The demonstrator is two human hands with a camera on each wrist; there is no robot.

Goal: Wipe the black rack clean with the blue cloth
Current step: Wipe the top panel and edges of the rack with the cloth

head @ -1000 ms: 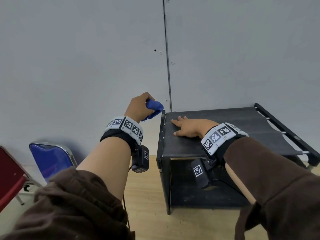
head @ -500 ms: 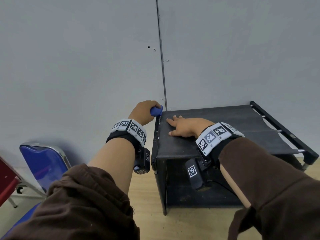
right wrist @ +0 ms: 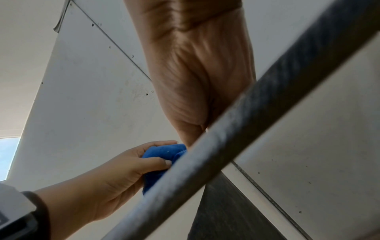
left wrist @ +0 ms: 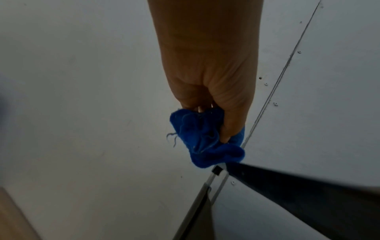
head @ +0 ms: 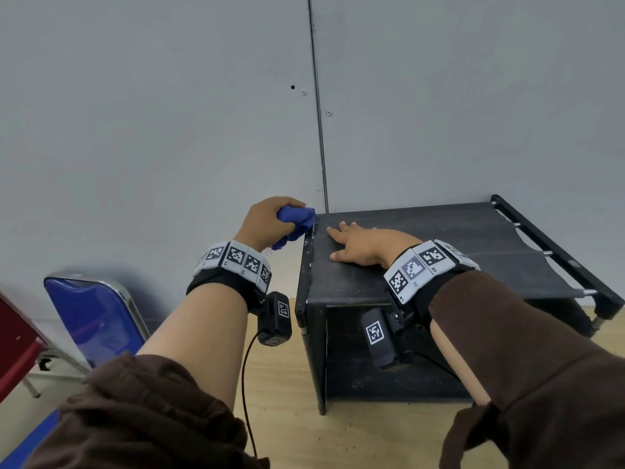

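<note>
The black rack [head: 439, 238] stands against the grey wall, its fabric top facing up. My left hand [head: 270, 221] grips the bunched blue cloth [head: 296, 220] and holds it against the rack's far left corner. In the left wrist view the blue cloth [left wrist: 205, 141] touches the rack's corner [left wrist: 218, 170], with my fingers curled round it. My right hand [head: 358, 245] lies flat on the rack top near its left edge, fingers straight. In the right wrist view the rack's front bar [right wrist: 236, 146] crosses the picture and hides my right fingers; the blue cloth [right wrist: 162, 155] shows behind it.
A blue folding chair [head: 91, 316] and a red chair [head: 17, 340] stand to the left on the wooden floor [head: 280, 384]. The grey panel wall [head: 169, 113] rises right behind the rack. The rack's right side has a black frame with metal rods [head: 548, 245].
My left hand with the cloth came down from above the rack's far left corner onto the corner edge. My right hand stays flat on the rack top.
</note>
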